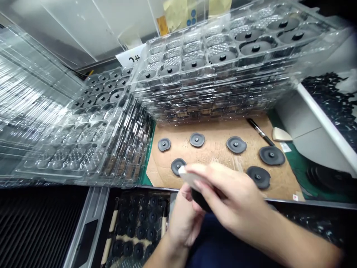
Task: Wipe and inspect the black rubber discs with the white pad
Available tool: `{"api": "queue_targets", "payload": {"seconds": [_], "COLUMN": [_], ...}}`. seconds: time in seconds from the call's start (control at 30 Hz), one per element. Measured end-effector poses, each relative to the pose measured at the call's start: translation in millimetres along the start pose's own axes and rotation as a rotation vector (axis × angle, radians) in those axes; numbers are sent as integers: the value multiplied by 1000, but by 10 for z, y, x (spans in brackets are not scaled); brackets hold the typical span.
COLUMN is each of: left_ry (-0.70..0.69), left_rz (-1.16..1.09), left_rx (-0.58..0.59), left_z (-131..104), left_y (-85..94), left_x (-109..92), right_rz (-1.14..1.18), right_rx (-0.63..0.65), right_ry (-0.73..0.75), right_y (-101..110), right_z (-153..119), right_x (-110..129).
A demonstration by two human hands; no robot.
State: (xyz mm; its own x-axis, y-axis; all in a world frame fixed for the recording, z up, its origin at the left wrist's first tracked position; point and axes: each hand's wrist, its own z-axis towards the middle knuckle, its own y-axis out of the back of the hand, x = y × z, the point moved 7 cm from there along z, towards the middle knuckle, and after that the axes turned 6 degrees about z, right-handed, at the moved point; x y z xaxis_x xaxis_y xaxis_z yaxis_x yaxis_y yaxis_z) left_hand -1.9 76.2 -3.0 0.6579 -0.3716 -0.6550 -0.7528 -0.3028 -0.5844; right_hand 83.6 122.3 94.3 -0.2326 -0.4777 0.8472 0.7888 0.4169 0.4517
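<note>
Low in the middle of the view, my left hand (184,219) grips a black part (200,201), mostly covered by my fingers and probably one of the round discs. Over it, my right hand (234,193) pinches a thin pale grey piece with a white tip (191,178) that overlaps the black part; whether the two touch I cannot tell. Just beyond my fingertips lies a dark grey disc (177,166) with a small hub. Several more, among them one disc (258,176) right of my right hand and another disc (197,139) farther back, are spread on a cardboard sheet (161,175).
Behind the cardboard rises a stack of clear plastic trays (212,85), its top one partly filled with discs. Another tray stack (111,149) stands left. A black pen (260,132) and a cream wedge (281,134) lie beside a white bin (320,115) of small black pieces.
</note>
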Motion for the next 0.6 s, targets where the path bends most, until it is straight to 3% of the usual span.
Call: {"api": "queue_targets", "payload": {"seconds": [0.07, 0.17, 0.2, 0.33, 0.4, 0.5, 0.6], "left_ry": [8, -12, -10, 29, 37, 58, 111], "left_rz": [-4, -23, -19, 12, -14, -98, -126], "left_rx": [-9, -54, -56, 17, 38, 66, 66], "left_z": [-16, -31, -32, -42, -70, -126, -161], "left_y": [31, 79, 74, 1, 18, 75, 100], "left_x": [1, -37, -42, -25, -29, -19, 41], "right_rz": [50, 175, 173, 49, 86, 106, -128], "right_rx": [-56, 175, 190, -97, -31, 173, 60], "right_ry": [41, -49, -75, 83, 146, 69, 42], "right_y": [6, -144, -150, 43, 28, -4, 142], "right_z": [-22, -52, -46, 14, -25, -162, -195], "right_x": [-13, -75, -87, 40, 100, 62, 16]}}
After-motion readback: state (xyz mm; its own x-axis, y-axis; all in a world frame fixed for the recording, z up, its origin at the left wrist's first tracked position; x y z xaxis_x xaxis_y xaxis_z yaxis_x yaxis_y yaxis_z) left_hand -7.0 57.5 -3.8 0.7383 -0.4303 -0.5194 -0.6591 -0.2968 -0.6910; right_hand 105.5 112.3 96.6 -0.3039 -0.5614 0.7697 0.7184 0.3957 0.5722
